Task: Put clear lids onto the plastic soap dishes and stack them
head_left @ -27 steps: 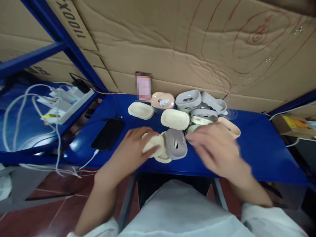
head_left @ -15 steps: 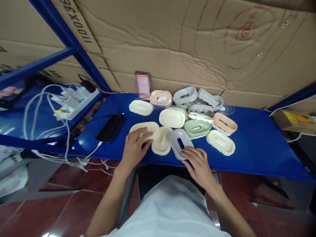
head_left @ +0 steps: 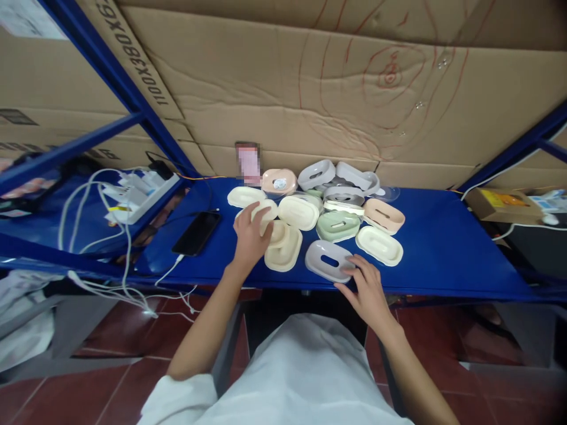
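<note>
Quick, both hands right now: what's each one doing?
Left hand: closed on a cream soap dish part.
Right hand: open, fingertips on the grey soap dish.

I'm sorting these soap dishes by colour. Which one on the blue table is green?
The green soap dish in the middle of the cluster, just beyond the grey one that the right hand touches. The others are cream, grey or pink.

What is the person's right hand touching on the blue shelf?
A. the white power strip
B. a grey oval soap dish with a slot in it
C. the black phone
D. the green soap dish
B: the right hand rests its fingers on the near edge of the grey soap dish, at the front of the blue shelf; the black phone lies far off to the left.
</note>
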Motion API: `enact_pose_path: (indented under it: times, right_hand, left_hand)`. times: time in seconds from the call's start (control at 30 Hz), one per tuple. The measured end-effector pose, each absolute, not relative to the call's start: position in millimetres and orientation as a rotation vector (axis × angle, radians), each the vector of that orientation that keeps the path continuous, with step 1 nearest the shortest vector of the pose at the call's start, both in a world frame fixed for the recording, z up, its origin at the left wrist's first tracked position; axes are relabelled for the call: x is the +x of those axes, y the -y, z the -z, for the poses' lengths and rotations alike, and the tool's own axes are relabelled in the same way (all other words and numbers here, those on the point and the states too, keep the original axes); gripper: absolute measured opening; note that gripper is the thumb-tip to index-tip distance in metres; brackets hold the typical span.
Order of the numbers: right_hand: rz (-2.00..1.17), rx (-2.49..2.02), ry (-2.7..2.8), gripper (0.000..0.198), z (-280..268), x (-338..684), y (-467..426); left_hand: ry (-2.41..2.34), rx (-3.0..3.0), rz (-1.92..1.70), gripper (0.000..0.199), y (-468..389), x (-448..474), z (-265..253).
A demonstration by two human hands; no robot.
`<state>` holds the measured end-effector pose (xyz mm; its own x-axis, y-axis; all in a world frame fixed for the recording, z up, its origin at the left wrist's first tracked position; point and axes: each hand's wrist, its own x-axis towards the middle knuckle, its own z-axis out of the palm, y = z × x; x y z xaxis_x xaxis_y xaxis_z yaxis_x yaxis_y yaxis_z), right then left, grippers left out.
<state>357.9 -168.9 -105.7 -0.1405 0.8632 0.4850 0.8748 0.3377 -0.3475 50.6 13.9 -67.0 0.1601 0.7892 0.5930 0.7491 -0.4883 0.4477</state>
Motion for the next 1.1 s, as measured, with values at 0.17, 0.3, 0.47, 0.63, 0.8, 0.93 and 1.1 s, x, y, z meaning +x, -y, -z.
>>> enact_pose_path:
  times: [0.17, 0.3, 0.47, 0.63, 0.8, 0.93, 1.1]
  right_hand:
    - [0.028, -1.528, 2.008, 0.030, 105, 371, 167]
    - [0.150, -1.701, 1.898, 0.045, 105, 401, 169]
    - [0.351, -1.884, 1.779, 0.038, 109, 440, 176]
    - [0.197, -1.796, 1.796, 0.028, 110, 448, 187]
    - [0.100, -1.745, 1.802, 0.026, 109, 445, 185]
    - [0.053, -1.701, 1.850, 0.027, 107, 441, 183]
    - [-0.060, -1.588, 1.974, 0.029, 106, 413, 181]
  left_hand:
    - [-1.400, 2.718, -0.980, 0.025, 71, 61, 85]
    - [-1.316, 2.684, -0.916, 0.022, 89, 45, 103]
    - [-1.394, 2.667, -1.009, 0.029, 80, 31, 101]
    - [-1.135, 2.654, -0.970, 0.046, 96, 64, 86]
    - [-0.895, 2.742, -0.689, 0.043, 97, 98, 82]
    - [-1.035, 2.642, -0.905, 0.014, 95, 90, 89]
    - [-1.120, 2.415, -1.318, 0.015, 104, 72, 90]
